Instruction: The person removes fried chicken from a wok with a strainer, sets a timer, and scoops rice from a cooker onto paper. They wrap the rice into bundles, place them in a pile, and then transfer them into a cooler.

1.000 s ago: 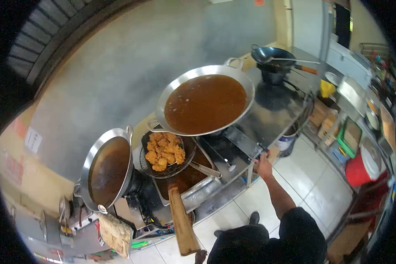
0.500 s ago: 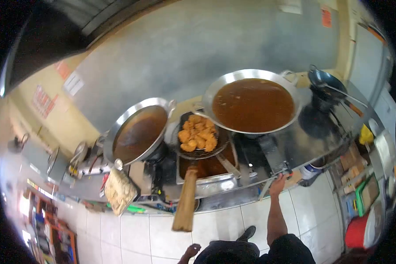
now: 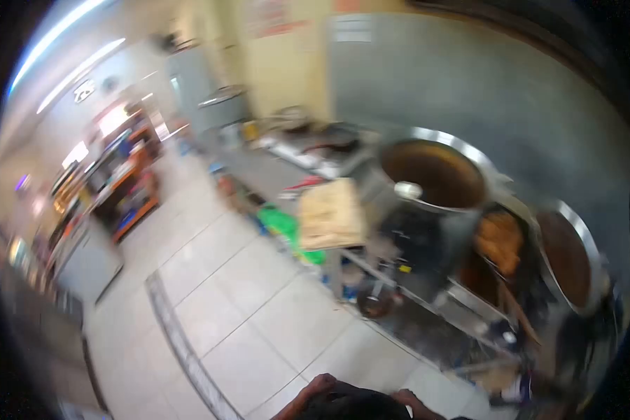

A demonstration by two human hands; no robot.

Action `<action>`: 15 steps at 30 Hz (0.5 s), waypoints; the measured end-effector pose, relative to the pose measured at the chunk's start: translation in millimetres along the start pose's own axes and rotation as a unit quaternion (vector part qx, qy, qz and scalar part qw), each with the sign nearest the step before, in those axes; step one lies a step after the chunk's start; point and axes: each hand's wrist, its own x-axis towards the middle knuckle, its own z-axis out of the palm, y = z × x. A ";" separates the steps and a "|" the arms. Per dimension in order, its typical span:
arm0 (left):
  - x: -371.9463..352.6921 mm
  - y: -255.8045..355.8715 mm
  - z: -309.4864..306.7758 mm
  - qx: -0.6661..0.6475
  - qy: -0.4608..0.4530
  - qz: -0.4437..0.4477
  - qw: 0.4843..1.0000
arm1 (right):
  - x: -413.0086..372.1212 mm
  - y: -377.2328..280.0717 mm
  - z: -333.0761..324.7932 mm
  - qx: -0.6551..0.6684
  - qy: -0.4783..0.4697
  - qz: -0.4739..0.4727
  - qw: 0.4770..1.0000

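At the bottom edge of the head view my left hand [image 3: 320, 385] is close to my dark clothing, blurred, its fingers not distinct. My right hand [image 3: 407, 398] is on the other side of my body, also near the clothing and smeared by motion. Neither shows anything held that I can make out. Nearest on the right is the stove counter, with a wide metal pan [image 3: 427, 171] of brown oil, a strainer of fried pieces [image 3: 500, 241] with a wooden handle [image 3: 521, 311], and a second oil pan [image 3: 570, 259].
A folded beige cloth [image 3: 331, 213] lies on the counter's corner. Green material [image 3: 283, 225] is beneath the counter beside the tiled floor [image 3: 259, 315]. A drain strip [image 3: 182, 343] crosses the floor. Shelves [image 3: 129, 178] with goods and a pale cabinet [image 3: 91, 262] stand at left.
My view has swung left, so the stove and pans now lie at the right. My right hand has left the stove's front edge and come back beside my body.
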 end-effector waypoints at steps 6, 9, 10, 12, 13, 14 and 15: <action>-53.0 34.2 -128.7 -0.099 0.162 -0.353 0.916 | 52.3 -281.2 -57.4 0.092 0.006 -0.077 0.993; -76.9 -7.6 -171.9 -0.119 0.266 -0.290 0.912 | 62.1 -414.2 -86.8 -0.079 0.102 -0.119 0.984; -86.1 -7.1 -186.9 -0.137 0.320 -0.255 0.902 | 89.0 -427.2 -83.1 -0.081 0.128 -0.203 0.967; -98.1 -16.2 -213.4 -0.200 0.398 -0.191 0.875 | 179.2 -422.5 -73.7 -0.053 0.070 -0.256 0.963; -103.8 -31.9 -226.0 -0.245 0.418 -0.160 0.860 | 203.1 -426.8 -65.3 0.039 -0.002 -0.203 0.978; -110.3 -48.6 -242.9 -0.287 0.437 -0.124 0.843 | 212.6 -440.1 -59.8 -0.037 -0.008 -0.200 0.979; -123.7 -59.6 -258.0 -0.275 0.442 -0.150 0.841 | 215.5 -451.7 -57.3 -0.112 -0.015 -0.197 0.974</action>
